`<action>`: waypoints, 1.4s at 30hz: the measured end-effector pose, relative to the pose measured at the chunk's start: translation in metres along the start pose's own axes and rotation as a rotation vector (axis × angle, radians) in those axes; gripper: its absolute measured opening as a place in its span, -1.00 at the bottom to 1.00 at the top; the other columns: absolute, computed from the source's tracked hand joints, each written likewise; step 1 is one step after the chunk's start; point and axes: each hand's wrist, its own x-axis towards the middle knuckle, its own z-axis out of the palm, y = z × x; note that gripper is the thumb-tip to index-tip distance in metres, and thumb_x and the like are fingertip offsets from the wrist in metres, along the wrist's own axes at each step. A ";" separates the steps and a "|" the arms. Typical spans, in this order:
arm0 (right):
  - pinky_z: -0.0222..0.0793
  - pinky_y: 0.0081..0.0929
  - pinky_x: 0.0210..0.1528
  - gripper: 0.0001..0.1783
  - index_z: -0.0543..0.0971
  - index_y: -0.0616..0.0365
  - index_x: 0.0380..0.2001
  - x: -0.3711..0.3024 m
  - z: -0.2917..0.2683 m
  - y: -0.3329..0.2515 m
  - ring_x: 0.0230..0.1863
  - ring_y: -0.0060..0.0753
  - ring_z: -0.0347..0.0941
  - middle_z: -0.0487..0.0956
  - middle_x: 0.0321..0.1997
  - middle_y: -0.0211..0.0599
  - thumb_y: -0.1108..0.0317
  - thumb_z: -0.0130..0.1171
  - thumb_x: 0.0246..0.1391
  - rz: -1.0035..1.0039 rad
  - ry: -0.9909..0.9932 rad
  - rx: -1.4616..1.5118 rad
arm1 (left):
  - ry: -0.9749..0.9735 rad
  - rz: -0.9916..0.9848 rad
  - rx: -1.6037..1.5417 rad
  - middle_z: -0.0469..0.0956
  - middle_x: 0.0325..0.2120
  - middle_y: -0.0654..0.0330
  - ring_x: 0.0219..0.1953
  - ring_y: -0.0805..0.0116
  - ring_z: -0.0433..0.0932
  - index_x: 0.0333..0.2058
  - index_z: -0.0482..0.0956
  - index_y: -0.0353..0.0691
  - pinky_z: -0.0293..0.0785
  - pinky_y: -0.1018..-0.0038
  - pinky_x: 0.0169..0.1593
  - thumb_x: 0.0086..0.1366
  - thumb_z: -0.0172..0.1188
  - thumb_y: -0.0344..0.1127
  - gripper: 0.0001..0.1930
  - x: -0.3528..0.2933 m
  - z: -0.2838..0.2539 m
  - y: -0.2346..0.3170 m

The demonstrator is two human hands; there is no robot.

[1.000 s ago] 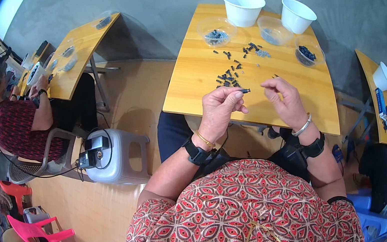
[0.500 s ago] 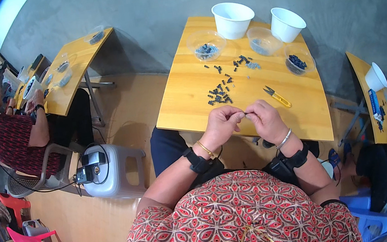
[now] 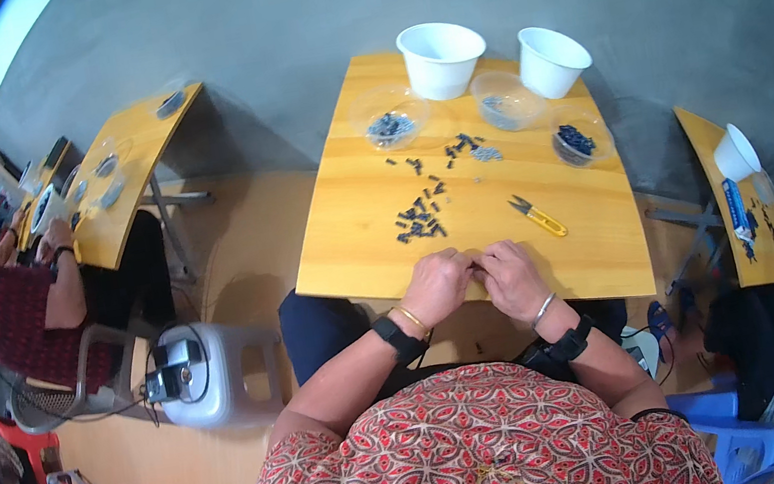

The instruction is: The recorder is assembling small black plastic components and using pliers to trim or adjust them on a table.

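My left hand and my right hand meet fingertip to fingertip over the table's near edge. Both are closed in a pinch around a small dark piece, mostly hidden by the fingers. Just beyond them, a loose pile of small black cylindrical parts lies on the yellow wooden table. Farther off are more black parts beside a little heap of small grey pieces. Yellow-handled thread snips rest to the right, blades pointing away and to the left.
Along the back stand two white tubs and clear bowls of grey and black parts. A grey stool carrying a black device with cables is at my left. Other people sit at a left table and a right table.
The view has shifted, so the table sits lower and further left in it. My hands have drawn closer together, and their fingers now cover more of the small dark piece.
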 end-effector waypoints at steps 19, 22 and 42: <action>0.24 -0.27 -0.29 -0.91 0.45 0.19 -0.47 0.090 -0.108 0.144 -0.31 -0.09 0.33 0.43 -0.42 -0.15 0.41 0.04 -0.10 0.131 0.456 -0.550 | 0.089 -0.236 -0.542 0.49 -0.61 0.10 -0.56 0.39 0.44 -0.41 0.53 -0.36 0.34 0.54 -0.45 0.12 0.12 -0.38 -0.86 -0.003 -0.007 -0.025; 0.27 -0.30 -0.26 -0.91 0.46 0.21 -0.51 0.104 -0.063 0.134 -0.32 -0.08 0.35 0.47 -0.42 -0.13 0.42 0.05 -0.12 0.162 0.325 -0.184 | 0.057 -0.262 -0.535 0.50 -0.58 0.17 -0.53 0.48 0.43 -0.39 0.54 -0.35 0.34 0.60 -0.42 0.13 0.12 -0.37 -0.86 -0.004 -0.009 -0.026; 0.23 -0.24 -0.16 -0.86 0.44 0.22 -0.57 0.163 0.029 0.145 -0.22 -0.07 0.33 0.47 -0.40 -0.11 0.35 0.07 -0.10 0.305 -0.140 -0.293 | 0.035 -0.323 -0.907 0.43 -0.55 0.36 -0.56 0.68 0.30 -0.31 0.52 -0.33 0.28 0.71 -0.47 0.19 0.07 -0.37 -0.84 -0.004 -0.013 -0.034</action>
